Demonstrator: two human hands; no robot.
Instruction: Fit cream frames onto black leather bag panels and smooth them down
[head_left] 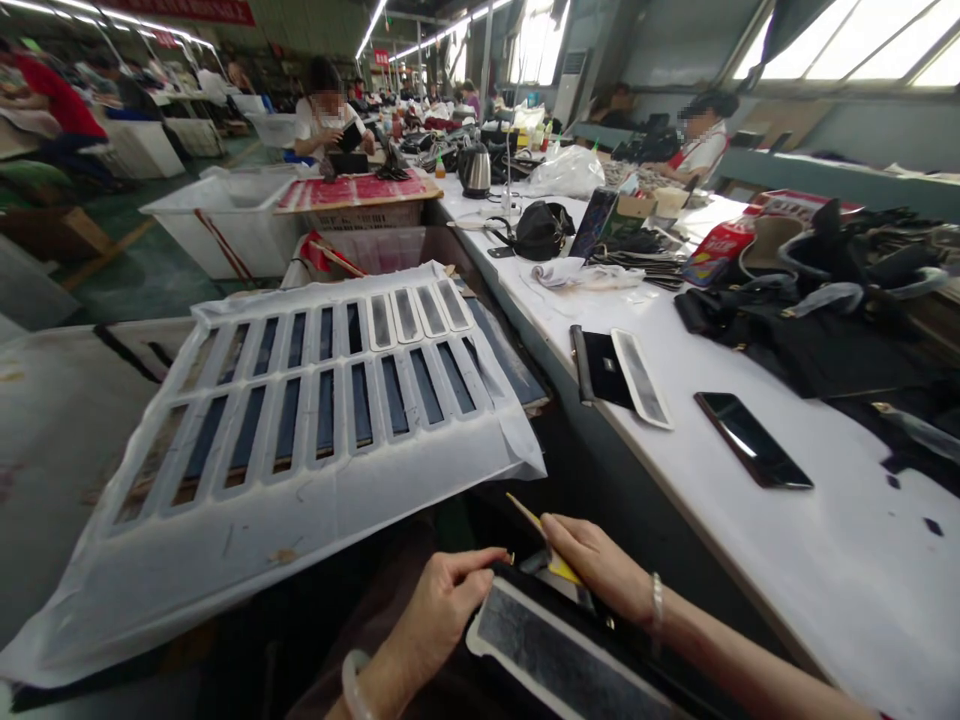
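Note:
Low in the view, my left hand [444, 610] grips the upper left corner of a black bag piece [525, 580], its thumb and forefinger pressed together. A pale-edged panel with a dark grey middle [562, 640] lies on that piece. My right hand [600, 568] is closed around a thin yellow tool [559, 566] beside the same edge. To the left, a white sheet with rows of slots [337, 490] carries several white-framed panels [407, 315] at its upper right. On the white table rests a black piece [606, 368] with a similar panel [642, 378].
A phone [754, 440] lies on the white table [720, 530], with black bags [825, 340] at the right. Farther back stand a kettle [474, 170] and a red package [720, 245]. A white bin [232, 225] and a seated person [330, 125] are across.

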